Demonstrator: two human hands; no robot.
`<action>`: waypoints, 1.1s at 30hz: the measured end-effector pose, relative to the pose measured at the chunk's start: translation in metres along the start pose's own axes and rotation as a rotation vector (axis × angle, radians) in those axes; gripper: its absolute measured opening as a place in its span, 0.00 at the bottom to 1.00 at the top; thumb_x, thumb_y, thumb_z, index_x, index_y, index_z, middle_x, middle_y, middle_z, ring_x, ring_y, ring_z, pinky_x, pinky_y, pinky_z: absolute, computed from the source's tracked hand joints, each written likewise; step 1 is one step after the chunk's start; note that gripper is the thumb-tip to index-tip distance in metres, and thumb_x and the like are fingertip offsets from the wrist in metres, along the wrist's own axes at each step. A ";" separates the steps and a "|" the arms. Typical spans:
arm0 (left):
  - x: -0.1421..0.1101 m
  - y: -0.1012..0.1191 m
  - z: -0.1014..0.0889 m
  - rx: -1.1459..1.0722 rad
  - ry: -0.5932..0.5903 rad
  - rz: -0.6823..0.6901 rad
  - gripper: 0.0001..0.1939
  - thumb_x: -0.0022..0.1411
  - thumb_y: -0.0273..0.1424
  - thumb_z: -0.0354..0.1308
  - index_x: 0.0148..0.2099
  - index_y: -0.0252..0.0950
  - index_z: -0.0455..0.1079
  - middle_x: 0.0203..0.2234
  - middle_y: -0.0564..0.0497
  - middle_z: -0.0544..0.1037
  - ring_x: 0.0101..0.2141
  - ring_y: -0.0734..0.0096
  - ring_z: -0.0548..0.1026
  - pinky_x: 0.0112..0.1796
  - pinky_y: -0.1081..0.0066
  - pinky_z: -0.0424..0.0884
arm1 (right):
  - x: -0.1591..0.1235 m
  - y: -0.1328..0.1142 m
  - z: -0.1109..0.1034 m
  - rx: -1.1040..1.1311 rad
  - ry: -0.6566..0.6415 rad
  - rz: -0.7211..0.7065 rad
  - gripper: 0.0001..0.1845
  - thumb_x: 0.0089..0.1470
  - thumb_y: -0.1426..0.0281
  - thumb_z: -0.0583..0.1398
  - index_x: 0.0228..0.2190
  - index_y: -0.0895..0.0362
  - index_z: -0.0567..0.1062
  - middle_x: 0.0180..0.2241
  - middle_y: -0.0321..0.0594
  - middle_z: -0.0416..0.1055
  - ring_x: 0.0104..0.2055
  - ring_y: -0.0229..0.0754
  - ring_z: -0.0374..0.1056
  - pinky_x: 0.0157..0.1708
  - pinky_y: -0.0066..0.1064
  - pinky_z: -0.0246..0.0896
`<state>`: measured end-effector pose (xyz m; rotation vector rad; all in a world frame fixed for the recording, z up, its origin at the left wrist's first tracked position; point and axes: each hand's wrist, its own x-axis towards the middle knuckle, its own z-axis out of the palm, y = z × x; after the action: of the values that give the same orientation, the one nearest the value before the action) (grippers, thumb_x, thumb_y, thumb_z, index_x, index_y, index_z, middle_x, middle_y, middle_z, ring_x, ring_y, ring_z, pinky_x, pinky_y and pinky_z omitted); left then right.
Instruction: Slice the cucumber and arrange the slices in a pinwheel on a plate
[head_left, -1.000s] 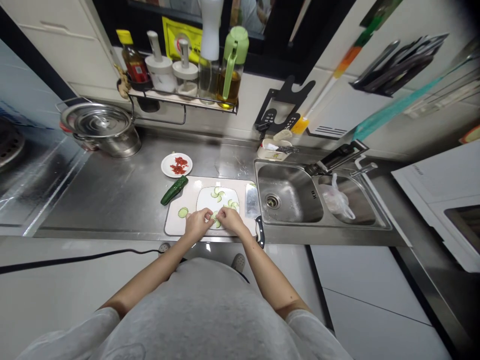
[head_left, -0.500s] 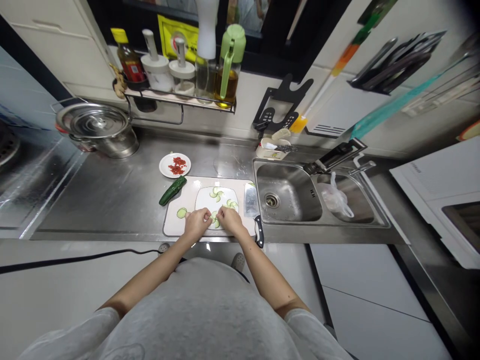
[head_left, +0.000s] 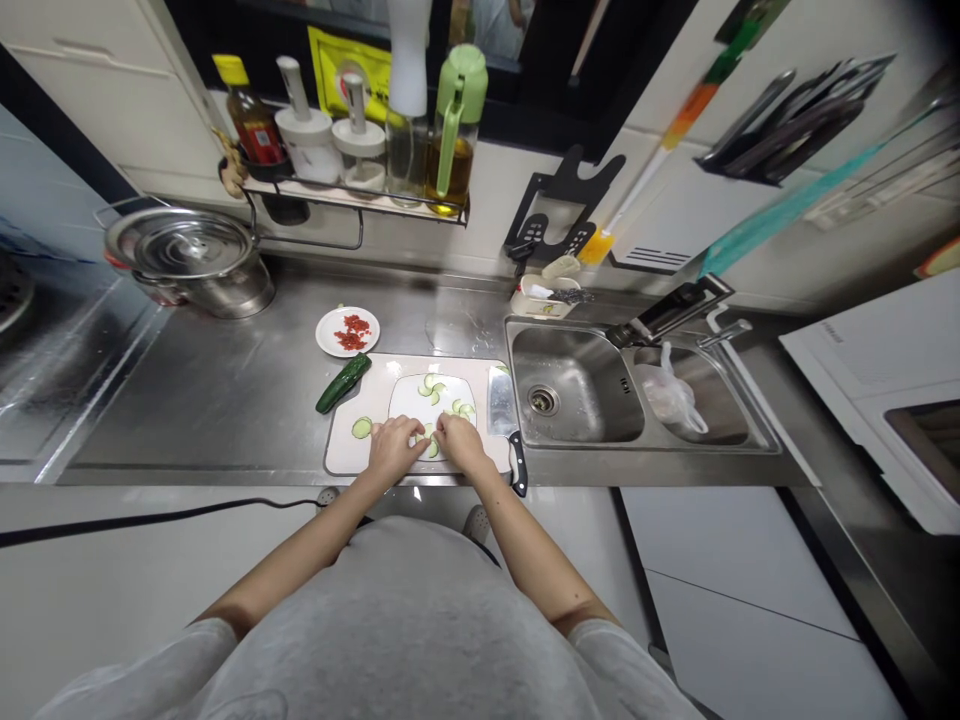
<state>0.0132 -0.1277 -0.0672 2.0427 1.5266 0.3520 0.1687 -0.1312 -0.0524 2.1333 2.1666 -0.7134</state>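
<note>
A white square plate [head_left: 409,400] sits on a pale cutting board [head_left: 345,452] at the counter's front edge. Thin cucumber slices [head_left: 433,388] lie on the plate. My left hand [head_left: 392,447] and my right hand [head_left: 459,442] meet over the plate's near edge, fingers pinched together on cucumber slices there. One loose slice [head_left: 361,427] lies on the board left of my left hand. Half a dark green cucumber [head_left: 343,382] rests across the board's far left corner. A cleaver [head_left: 504,412] lies on the board's right side, its black handle toward me.
A small white dish of chopped red chili [head_left: 347,331] stands behind the board. A lidded steel pot [head_left: 187,255] is at the far left. A double sink [head_left: 577,395] lies right, with a plastic bag [head_left: 673,398] in it. A bottle rack [head_left: 352,190] hangs on the wall.
Both hands stay pinched over the plate's near edge with only small finger shifts. The view has drifted slightly, so everything sits a little further left.
</note>
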 end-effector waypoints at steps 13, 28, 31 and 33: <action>0.004 0.001 0.003 -0.008 -0.007 -0.042 0.09 0.58 0.39 0.57 0.36 0.41 0.73 0.34 0.49 0.76 0.40 0.60 0.71 0.44 0.62 0.56 | -0.010 0.005 -0.003 -0.038 0.036 0.048 0.09 0.59 0.66 0.56 0.39 0.56 0.71 0.40 0.46 0.73 0.43 0.45 0.66 0.37 0.31 0.54; 0.003 0.001 0.003 0.000 0.016 -0.048 0.10 0.59 0.39 0.55 0.35 0.41 0.73 0.33 0.48 0.76 0.41 0.59 0.71 0.44 0.61 0.56 | -0.019 0.013 -0.007 0.018 0.075 0.081 0.10 0.61 0.65 0.54 0.37 0.55 0.72 0.39 0.44 0.74 0.41 0.43 0.67 0.34 0.29 0.51; 0.004 0.003 0.003 0.005 0.020 -0.037 0.10 0.59 0.39 0.55 0.34 0.41 0.73 0.34 0.48 0.76 0.41 0.59 0.70 0.43 0.61 0.56 | -0.021 0.015 -0.009 0.048 0.094 0.098 0.11 0.61 0.64 0.53 0.37 0.55 0.73 0.38 0.44 0.74 0.40 0.43 0.67 0.33 0.29 0.50; 0.004 0.005 0.003 0.010 0.018 -0.030 0.09 0.59 0.39 0.55 0.34 0.41 0.73 0.34 0.48 0.76 0.40 0.59 0.70 0.43 0.62 0.56 | -0.023 0.015 -0.009 0.064 0.105 0.101 0.11 0.61 0.64 0.53 0.37 0.56 0.73 0.38 0.44 0.74 0.39 0.43 0.67 0.33 0.29 0.49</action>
<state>0.0196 -0.1257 -0.0671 2.0268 1.5709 0.3528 0.1876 -0.1500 -0.0413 2.3443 2.0928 -0.6871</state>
